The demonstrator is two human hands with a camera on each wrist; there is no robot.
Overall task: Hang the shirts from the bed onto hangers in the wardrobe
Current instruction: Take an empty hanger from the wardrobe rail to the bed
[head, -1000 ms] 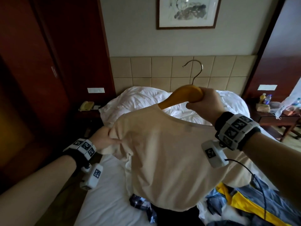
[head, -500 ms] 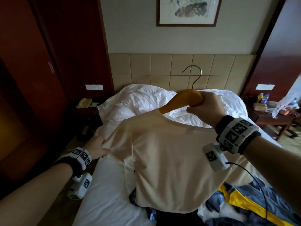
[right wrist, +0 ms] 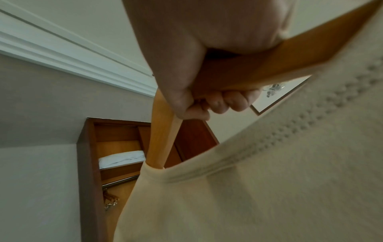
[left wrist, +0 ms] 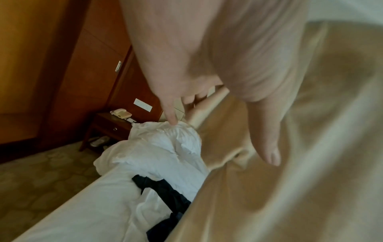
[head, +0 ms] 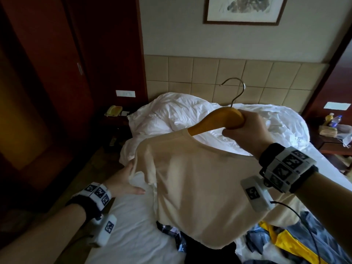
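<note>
A cream T-shirt hangs on a wooden hanger above the bed. My right hand grips the hanger's middle just under its metal hook. The right wrist view shows those fingers curled round the wood at the shirt's collar. Lower left, my left hand lies with straight fingers against the shirt's left sleeve. In the left wrist view the hand is spread, its thumb lying on the cream cloth.
The bed carries a crumpled white duvet and a pile of dark, blue and yellow clothes. An open wardrobe shows a rail. A nightstand with a phone stands left, and a second nightstand right.
My left hand gripped the left sleeve and tugged it down; now its fingers are straight and only touch the sleeve. The hanger and shirt have moved slightly down and right.
</note>
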